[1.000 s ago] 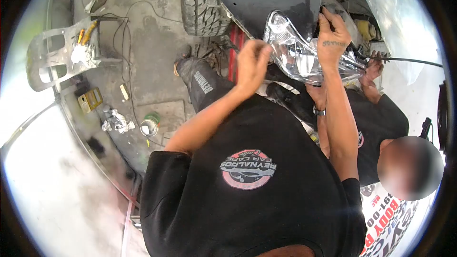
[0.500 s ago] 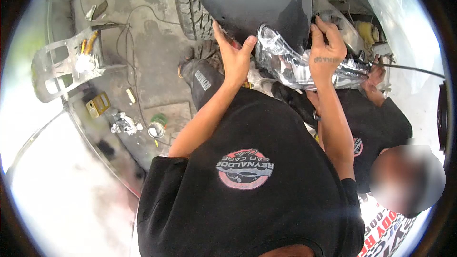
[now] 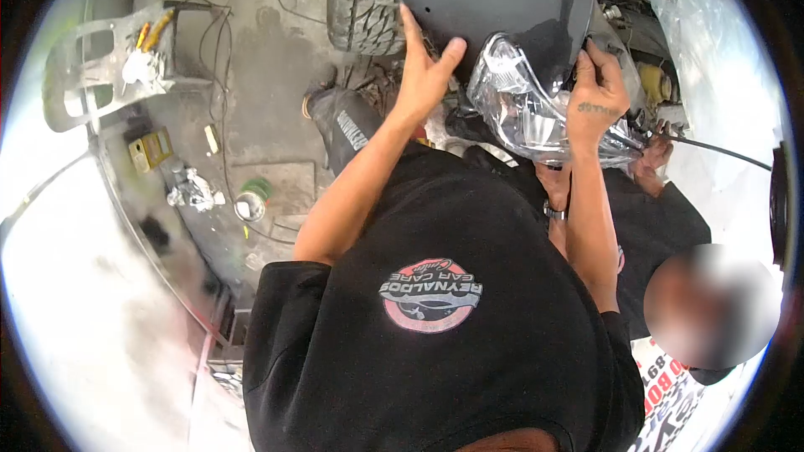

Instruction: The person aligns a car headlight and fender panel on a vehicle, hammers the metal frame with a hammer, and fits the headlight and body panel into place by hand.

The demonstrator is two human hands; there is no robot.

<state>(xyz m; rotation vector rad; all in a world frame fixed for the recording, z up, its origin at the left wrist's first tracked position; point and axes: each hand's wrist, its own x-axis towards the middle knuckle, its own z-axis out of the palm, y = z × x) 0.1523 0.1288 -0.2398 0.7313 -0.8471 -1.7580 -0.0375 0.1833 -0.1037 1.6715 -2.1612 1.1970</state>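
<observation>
A glossy dark grey fender (image 3: 498,0) fills the top centre, beside a tyre. My left hand (image 3: 425,75) grips its lower left edge, with the thumb on the outer face and the fingers reaching up along the rim. My right hand (image 3: 599,92) has its fingers bent and pressed together at the fender's right edge. Between my hands lies a clear headlight (image 3: 523,109), directly below the fender, partly behind my right wrist. A co-worker's hand (image 3: 653,157) is at the headlight's right end, and their other hand (image 3: 553,180) is underneath it.
The tyre (image 3: 362,4) stands left of the fender. A co-worker's blurred head and black shirt (image 3: 653,218) are close on my right. At left are a plastic chair (image 3: 71,67) with tools, a yellow can (image 3: 151,151), a green-sided tin (image 3: 253,201) and a cable (image 3: 224,59).
The fender, headlight and both my hands sit further right and slightly higher in view, while floor items shift left. Both hands keep their places on the fender.
</observation>
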